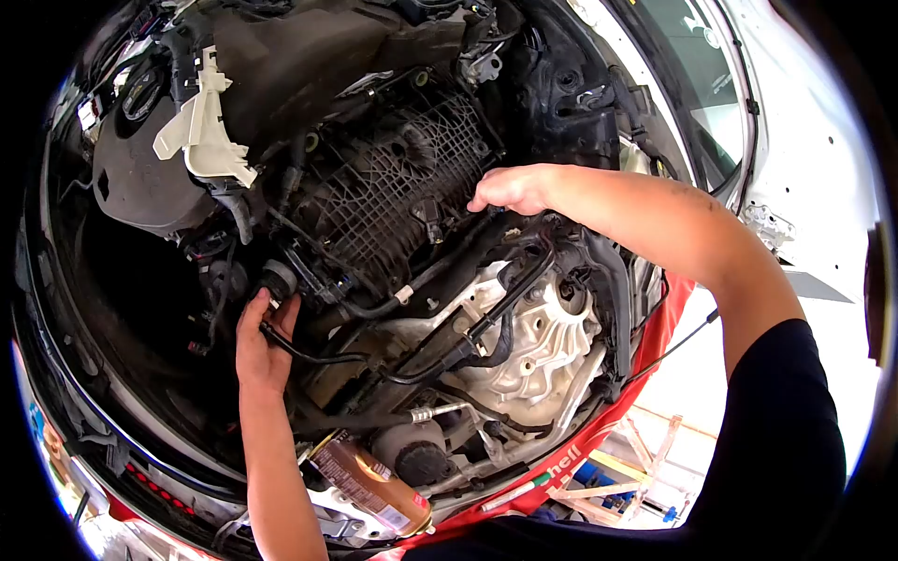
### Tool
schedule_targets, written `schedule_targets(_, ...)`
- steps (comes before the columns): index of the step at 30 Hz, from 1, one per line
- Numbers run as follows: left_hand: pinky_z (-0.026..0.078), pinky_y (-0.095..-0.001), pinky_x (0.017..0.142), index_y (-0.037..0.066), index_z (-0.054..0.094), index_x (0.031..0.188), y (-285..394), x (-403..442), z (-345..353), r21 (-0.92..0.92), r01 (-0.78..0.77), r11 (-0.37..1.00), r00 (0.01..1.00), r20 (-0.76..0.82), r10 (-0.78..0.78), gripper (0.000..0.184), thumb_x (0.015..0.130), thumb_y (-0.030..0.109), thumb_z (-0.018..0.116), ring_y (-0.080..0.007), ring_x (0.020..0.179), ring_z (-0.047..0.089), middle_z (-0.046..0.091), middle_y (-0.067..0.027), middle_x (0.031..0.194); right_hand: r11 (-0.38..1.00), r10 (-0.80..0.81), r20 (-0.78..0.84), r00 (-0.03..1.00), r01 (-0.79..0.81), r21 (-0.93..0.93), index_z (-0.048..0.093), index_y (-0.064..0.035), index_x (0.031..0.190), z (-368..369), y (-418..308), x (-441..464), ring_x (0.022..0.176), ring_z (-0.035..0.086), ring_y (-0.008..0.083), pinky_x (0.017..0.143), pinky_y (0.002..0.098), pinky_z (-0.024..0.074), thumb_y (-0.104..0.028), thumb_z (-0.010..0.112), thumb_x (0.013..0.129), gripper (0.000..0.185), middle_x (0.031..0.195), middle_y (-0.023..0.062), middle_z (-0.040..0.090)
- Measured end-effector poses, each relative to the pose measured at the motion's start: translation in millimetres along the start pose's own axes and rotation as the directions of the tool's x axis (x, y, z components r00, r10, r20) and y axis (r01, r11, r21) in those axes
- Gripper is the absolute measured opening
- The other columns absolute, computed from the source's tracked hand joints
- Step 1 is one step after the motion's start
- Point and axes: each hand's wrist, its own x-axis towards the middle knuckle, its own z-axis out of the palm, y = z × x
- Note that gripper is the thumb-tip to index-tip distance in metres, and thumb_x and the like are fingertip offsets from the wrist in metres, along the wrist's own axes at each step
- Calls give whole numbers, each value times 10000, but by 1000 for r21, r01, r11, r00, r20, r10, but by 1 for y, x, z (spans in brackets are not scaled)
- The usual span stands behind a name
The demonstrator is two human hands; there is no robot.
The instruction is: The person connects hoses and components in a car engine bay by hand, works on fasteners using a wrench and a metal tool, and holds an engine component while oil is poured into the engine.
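My left hand [266, 344] reaches into the left side of the engine bay, its thumb and fingers closed around the end of a thin black hose [313, 356]. Just above its fingertips is a round black fitting [278, 278]; whether they touch it I cannot tell. A ribbed black plastic engine part [388, 187], which looks like an intake manifold, lies in the middle. At its right edge, my right hand [514, 190] has its fingers curled and pressed together. What those fingertips hold, if anything, is hidden. Below the manifold runs a black pipe [468, 337] over the silver metal housing [538, 346].
A cream plastic piece [208, 131] rests on the black covers at upper left. Near the front edge lie a brown spray can [371, 481] and a marker [516, 492]. A black-capped reservoir [421, 462] stands beside the can. Red fender cover [566, 460] drapes the edge.
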Motion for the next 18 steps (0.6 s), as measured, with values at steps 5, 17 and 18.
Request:
schedule_targets(5, 480, -403, 985, -7, 565, 1083, 2, 1, -5, -35, 24, 999, 998, 60, -22, 246, 878, 120, 610, -242, 1052, 590, 597, -99, 1117, 995, -17, -78, 997, 9, -103, 327, 58, 1392, 6, -5, -1, 1396, 219, 317, 1128, 432, 181, -169, 646, 845, 673, 1503, 214, 255)
schedule_targets(17, 529, -383, 922, 4, 588, 982, 5, 1, -11, -95, 117, 989, 989, -77, -124, 191, 847, 120, 656, -223, 999, 606, 622, -79, 1017, 610, -690, -211, 692, 400, -684, 604, 28, 1059, -17, 5, -93, 863, 645, 248, 799, 334, 499, -203, 606, 884, 290, 943, 171, 666)
schedule_targets(18, 529, -383, 922, 4, 588, 982, 4, 3, -14, -95, 116, 989, 989, -77, -124, 191, 847, 120, 656, -223, 999, 606, 622, -79, 1017, 609, -719, -228, 656, 437, -662, 602, 27, 1047, -12, 11, -106, 852, 646, 241, 793, 331, 499, -202, 601, 890, 278, 927, 164, 664)
